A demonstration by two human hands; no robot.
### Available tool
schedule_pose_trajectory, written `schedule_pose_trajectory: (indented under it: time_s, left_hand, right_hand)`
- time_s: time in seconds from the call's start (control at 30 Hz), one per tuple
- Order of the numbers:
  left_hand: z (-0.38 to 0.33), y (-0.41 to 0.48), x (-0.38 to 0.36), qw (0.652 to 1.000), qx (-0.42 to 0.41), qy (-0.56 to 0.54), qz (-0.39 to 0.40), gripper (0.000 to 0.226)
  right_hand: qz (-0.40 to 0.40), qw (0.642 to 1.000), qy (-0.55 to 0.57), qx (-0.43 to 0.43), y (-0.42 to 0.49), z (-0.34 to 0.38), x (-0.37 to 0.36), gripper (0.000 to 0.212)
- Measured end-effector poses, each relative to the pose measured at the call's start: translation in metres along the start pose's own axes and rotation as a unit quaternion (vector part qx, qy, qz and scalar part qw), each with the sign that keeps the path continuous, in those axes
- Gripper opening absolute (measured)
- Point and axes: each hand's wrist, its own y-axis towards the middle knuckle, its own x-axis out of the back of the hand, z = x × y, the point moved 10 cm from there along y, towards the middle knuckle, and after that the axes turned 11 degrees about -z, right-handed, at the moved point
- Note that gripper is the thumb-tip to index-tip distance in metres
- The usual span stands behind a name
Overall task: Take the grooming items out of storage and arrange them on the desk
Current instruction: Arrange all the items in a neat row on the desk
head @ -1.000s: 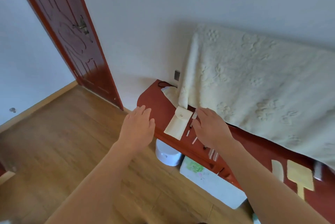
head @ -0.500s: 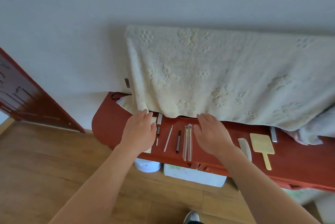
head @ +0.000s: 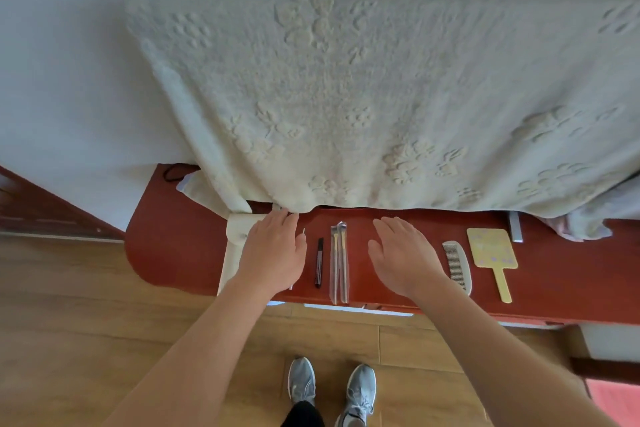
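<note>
Since before, our left grip has slid over the thin stick beside the pen, released like our right grip by the comb, so we should nudge each piece on the tabletop straight, evenly spaced.

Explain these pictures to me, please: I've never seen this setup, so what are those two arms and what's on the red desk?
There is no machine: a person works with bare hands, and every picture comes from one wide-angle camera worn on their head, looking down. On the red desk lie, left to right, a cream pouch, a black pencil-like stick, a clear packet of slim tools, a white comb and a yellow hand mirror. The left hand is spread flat over the pouch's right edge, the right hand flat beside the comb. Neither holds anything. A cream blanket hangs behind.
</note>
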Motion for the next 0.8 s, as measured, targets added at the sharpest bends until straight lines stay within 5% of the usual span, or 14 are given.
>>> schedule_pose_trajectory:
  time_s: [0.43, 0.8]
  left_hand:
    - [0.009, 0.013, -0.085, 0.993, 0.047, -0.090, 0.063, 0.052]
    - [0.003, 0.018, -0.126, 0.986, 0.104, -0.117, 0.063, 0.036]
  right_hand:
    - [0.051, 0.993, 0.062, -0.091, 0.011, -0.015, -0.087, 0.048]
    - [0.036, 0.983, 0.103, -0.148, 0.014, -0.020, -0.125, 0.041]
